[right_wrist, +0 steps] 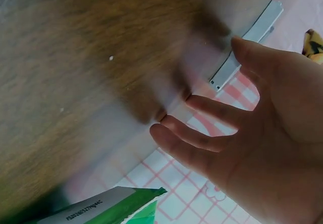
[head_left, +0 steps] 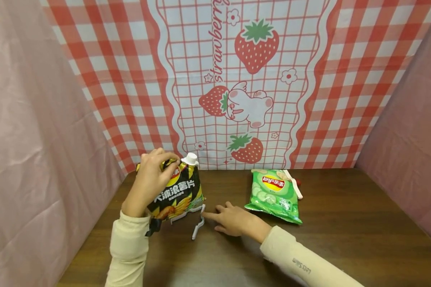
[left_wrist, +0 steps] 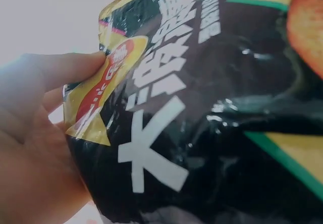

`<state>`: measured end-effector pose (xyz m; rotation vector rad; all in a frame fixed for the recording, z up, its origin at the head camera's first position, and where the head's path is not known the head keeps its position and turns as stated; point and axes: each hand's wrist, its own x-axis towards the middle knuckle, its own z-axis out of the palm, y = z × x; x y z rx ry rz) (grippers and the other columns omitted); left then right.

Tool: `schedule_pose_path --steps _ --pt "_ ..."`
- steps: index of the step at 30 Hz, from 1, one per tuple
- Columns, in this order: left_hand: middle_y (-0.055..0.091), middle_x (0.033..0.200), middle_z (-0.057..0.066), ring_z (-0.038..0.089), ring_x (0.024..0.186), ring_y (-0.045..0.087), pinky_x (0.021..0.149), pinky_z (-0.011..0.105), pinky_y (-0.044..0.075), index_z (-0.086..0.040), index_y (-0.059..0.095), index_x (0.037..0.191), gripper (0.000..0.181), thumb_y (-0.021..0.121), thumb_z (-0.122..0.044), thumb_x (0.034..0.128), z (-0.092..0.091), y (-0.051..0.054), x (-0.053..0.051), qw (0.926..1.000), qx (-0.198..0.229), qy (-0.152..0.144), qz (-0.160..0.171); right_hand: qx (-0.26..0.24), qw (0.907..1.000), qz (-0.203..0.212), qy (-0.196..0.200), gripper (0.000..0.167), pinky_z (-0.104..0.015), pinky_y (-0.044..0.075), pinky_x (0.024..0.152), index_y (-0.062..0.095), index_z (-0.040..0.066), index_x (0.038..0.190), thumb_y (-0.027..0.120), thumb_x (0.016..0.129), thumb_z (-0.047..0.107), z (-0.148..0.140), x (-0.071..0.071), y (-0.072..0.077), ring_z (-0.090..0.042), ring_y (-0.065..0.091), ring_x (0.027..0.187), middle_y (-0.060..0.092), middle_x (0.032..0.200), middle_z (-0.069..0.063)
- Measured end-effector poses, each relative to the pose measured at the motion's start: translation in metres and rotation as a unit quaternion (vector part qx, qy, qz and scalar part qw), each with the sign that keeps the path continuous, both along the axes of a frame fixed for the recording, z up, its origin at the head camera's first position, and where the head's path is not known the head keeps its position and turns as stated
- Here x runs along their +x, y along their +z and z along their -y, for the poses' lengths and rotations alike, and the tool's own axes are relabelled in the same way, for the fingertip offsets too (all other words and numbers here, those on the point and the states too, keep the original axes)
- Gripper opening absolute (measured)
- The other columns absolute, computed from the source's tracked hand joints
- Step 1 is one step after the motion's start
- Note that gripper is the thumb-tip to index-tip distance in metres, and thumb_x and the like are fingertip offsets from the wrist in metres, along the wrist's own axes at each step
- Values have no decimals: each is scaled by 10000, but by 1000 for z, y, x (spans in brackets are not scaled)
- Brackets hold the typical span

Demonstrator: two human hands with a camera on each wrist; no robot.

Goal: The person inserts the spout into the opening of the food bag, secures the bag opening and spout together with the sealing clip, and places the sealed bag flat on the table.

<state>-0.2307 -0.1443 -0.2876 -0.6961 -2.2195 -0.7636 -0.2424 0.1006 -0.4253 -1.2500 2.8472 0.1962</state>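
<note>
My left hand [head_left: 149, 177] holds a black and yellow potato chip bag [left_wrist: 202, 108] by its top edge, thumb on the front and the other fingers behind. The bag stands tilted on the table, and a white cap-like piece [head_left: 190, 159] sits at its top right corner. In front of the bag lies a grey-white bag clip [head_left: 197, 230], its two arms spread in a V. My right hand [head_left: 233, 219] reaches low over the table with fingers extended, one fingertip at the clip [right_wrist: 262, 22]. Whether that fingertip presses on it, I cannot tell.
A green chip bag [head_left: 273, 195] lies to the right of my right hand, with a white clip-like strip [head_left: 293, 185] along its right edge. Behind that strip a small red thing [head_left: 299, 182] shows. A checked strawberry cloth [head_left: 237, 91] hangs behind the brown table [head_left: 344, 223].
</note>
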Motion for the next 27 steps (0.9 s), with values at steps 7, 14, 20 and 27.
schedule_pose_path --steps 7,14,20,27 --pt "494 693 25 177 619 358 729 376 241 -10 763 935 76 727 -60 891 1 -6 -11 9985 303 356 -279 -109 9999 -18 46 549 -457 558 812 449 357 1481 649 975 287 0 0 2 -345 580 1127 561 1352 -120" --pt "500 688 26 176 618 395 719 383 261 -20 765 913 61 736 -64 883 1 -10 -16 9972 375 448 -470 -960 9933 -584 251 277 -363 528 573 685 168 953 725 777 -42 -9 -4 1 -218 647 743 663 818 0" --pt "518 705 29 177 624 410 727 382 275 -15 765 920 71 736 -71 887 -2 -12 -17 9980 333 414 -357 -1132 9866 -1079 453 220 -311 466 587 693 184 729 744 749 -29 -17 -9 -4 -212 516 799 564 831 -23" --pt "565 745 47 193 659 458 754 396 297 -19 764 934 80 733 -78 889 -3 -14 -18 9984 270 432 -233 -1495 9881 -214 290 223 -286 451 660 640 179 713 795 736 21 -30 -12 1 -156 505 815 557 873 26"
